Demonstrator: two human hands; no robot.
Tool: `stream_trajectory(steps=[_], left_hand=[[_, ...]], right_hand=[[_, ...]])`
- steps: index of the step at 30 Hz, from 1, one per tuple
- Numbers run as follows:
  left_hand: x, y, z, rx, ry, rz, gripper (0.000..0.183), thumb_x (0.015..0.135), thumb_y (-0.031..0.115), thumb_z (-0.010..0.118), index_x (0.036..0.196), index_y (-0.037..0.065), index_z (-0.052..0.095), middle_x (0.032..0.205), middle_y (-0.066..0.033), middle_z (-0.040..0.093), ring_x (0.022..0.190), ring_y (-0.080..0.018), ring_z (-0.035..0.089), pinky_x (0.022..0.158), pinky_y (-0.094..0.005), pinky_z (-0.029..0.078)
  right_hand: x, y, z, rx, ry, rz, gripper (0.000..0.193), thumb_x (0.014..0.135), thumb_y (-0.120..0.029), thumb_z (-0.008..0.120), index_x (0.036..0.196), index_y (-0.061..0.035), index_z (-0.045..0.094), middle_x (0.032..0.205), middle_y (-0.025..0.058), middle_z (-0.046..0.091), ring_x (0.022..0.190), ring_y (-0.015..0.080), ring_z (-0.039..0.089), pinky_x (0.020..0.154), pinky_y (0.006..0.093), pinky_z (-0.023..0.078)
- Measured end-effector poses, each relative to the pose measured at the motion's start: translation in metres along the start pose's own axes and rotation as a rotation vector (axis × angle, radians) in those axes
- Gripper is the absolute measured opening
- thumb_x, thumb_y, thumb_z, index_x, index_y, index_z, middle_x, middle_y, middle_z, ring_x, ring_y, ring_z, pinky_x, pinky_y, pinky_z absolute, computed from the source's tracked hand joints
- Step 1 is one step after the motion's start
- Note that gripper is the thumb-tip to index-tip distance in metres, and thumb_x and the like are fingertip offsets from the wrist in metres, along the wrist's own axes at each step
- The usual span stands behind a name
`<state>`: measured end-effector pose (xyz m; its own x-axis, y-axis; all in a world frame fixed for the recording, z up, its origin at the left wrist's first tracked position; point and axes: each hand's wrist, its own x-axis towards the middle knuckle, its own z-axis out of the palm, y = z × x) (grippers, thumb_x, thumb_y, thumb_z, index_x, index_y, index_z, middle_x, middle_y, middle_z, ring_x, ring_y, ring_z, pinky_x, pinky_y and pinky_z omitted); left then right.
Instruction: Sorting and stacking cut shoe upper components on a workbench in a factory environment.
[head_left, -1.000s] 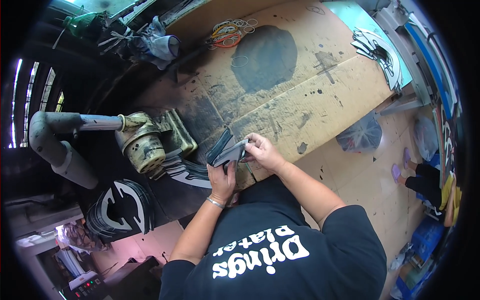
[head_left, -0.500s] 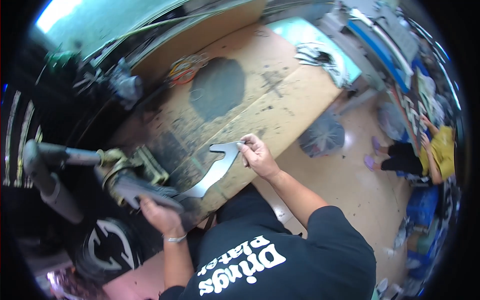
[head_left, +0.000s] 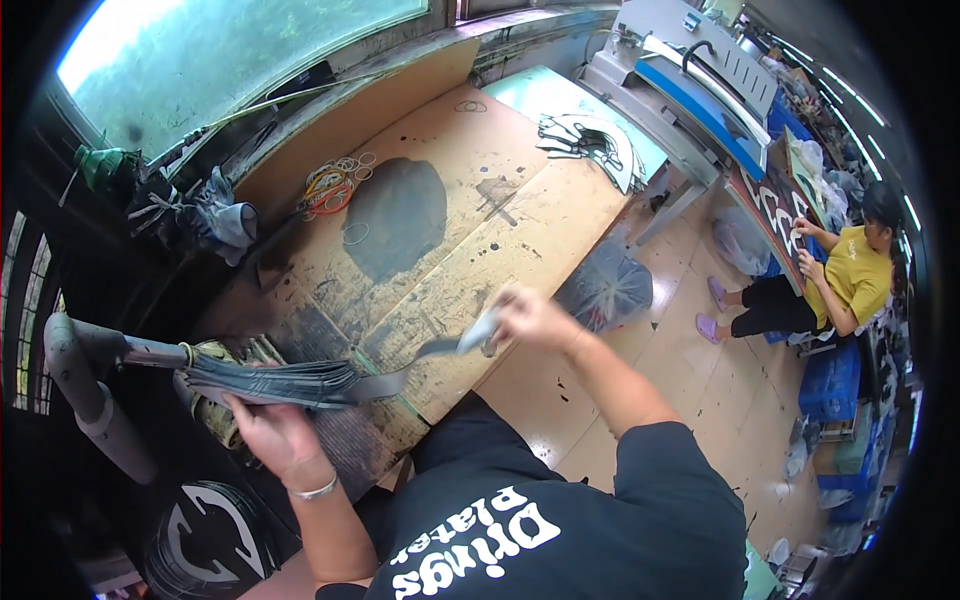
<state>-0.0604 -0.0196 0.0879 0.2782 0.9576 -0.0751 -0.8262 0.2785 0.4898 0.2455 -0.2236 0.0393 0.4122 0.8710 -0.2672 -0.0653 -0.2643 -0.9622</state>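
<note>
A fanned stack of thin, dark grey cut-out pieces (head_left: pixel 285 383) rests in my left hand (head_left: pixel 278 440), whose fingers and thumb close round its lower side at the table's left end. One curved piece (head_left: pixel 440 350) stretches from the stack's right end toward my right hand (head_left: pixel 535 322). My right hand pinches the far end of that piece above the table's near edge; piece and fingers are blurred by motion. A grey pipe (head_left: pixel 150 352) with a tan, clamp-like part stands right by the stack.
On the stained brown table (head_left: pixel 480 285) lie rubber bands (head_left: pixel 338 186) and a dark round patch (head_left: pixel 397 220). White-and-black cut pieces (head_left: pixel 600 150) sit at its far end near a blue-edged press (head_left: pixel 705 120). Bagged material (head_left: pixel 606 288) stands beside the table. A person in yellow (head_left: pixel 860 275) works at the right.
The view has shifted. The piece in my right hand showed its broad, pale face before; now it is turned and blurred. My left hand stays on the stack.
</note>
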Motion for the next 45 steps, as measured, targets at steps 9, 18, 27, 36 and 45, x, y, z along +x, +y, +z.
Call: stream_trajectory(steps=[9, 18, 27, 36, 45], left_hand=[[-0.025, 0.031, 0.038, -0.306, -0.172, -0.074, 0.034, 0.101, 0.022, 0.045, 0.121, -0.005, 0.05, 0.11, -0.0145, 0.054, 0.103, -0.0231, 0.053, 0.1, -0.037, 0.042], [-0.039, 0.009, 0.022, -0.111, -0.173, -0.025, 0.035, 0.102, 0.022, 0.044, 0.125, -0.003, 0.05, 0.112, -0.0156, 0.058, 0.105, -0.0243, 0.056, 0.1, -0.0361, 0.043], [-0.053, -0.014, 0.015, 0.005, -0.08, -0.092, 0.04, 0.103, 0.025, 0.041, 0.133, -0.001, 0.044, 0.11, -0.0133, 0.059, 0.101, -0.0222, 0.058, 0.097, -0.0353, 0.044], [-0.062, -0.03, 0.0, 0.454, -0.044, 0.061, 0.038, 0.103, 0.027, 0.044, 0.129, -0.001, 0.047, 0.105, -0.0104, 0.06, 0.093, -0.02, 0.058, 0.089, -0.032, 0.045], [-0.116, -0.029, -0.017, 1.849, -0.374, 0.523, 0.023, 0.087, 0.004, 0.059, 0.109, -0.002, 0.063, 0.111, -0.0217, 0.063, 0.107, -0.0413, 0.056, 0.095, -0.0414, 0.041]], right_hand=[[0.061, 0.004, -0.224, -0.132, 1.018, -0.496, 0.02, 0.095, -0.008, 0.053, 0.108, 0.0071, 0.048, 0.087, 0.0149, 0.065, 0.075, 0.0183, 0.068, 0.065, 0.0282, 0.058], [0.079, -0.079, -0.18, -0.045, 0.873, -0.912, 0.01, 0.094, -0.005, 0.055, 0.1, 0.0006, 0.051, 0.096, 0.0113, 0.065, 0.1, 0.0172, 0.065, 0.083, 0.0265, 0.054], [0.075, 0.097, -0.216, -1.057, 0.567, -0.336, 0.025, 0.08, 0.004, 0.052, 0.103, -0.0044, 0.054, 0.114, 0.0203, 0.063, 0.106, 0.0382, 0.06, 0.088, 0.0431, 0.05], [0.063, 0.059, -0.087, -0.583, 0.224, -0.29, 0.062, 0.082, -0.015, 0.063, 0.137, 0.0046, 0.041, 0.138, 0.0263, 0.045, 0.128, 0.0342, 0.045, 0.109, 0.0396, 0.034], [0.042, -0.014, 0.078, 0.222, -0.671, -0.36, 0.08, 0.083, -0.021, 0.071, 0.148, -0.0014, 0.028, 0.153, 0.0179, 0.029, 0.142, 0.0276, 0.027, 0.114, 0.0437, 0.026]])
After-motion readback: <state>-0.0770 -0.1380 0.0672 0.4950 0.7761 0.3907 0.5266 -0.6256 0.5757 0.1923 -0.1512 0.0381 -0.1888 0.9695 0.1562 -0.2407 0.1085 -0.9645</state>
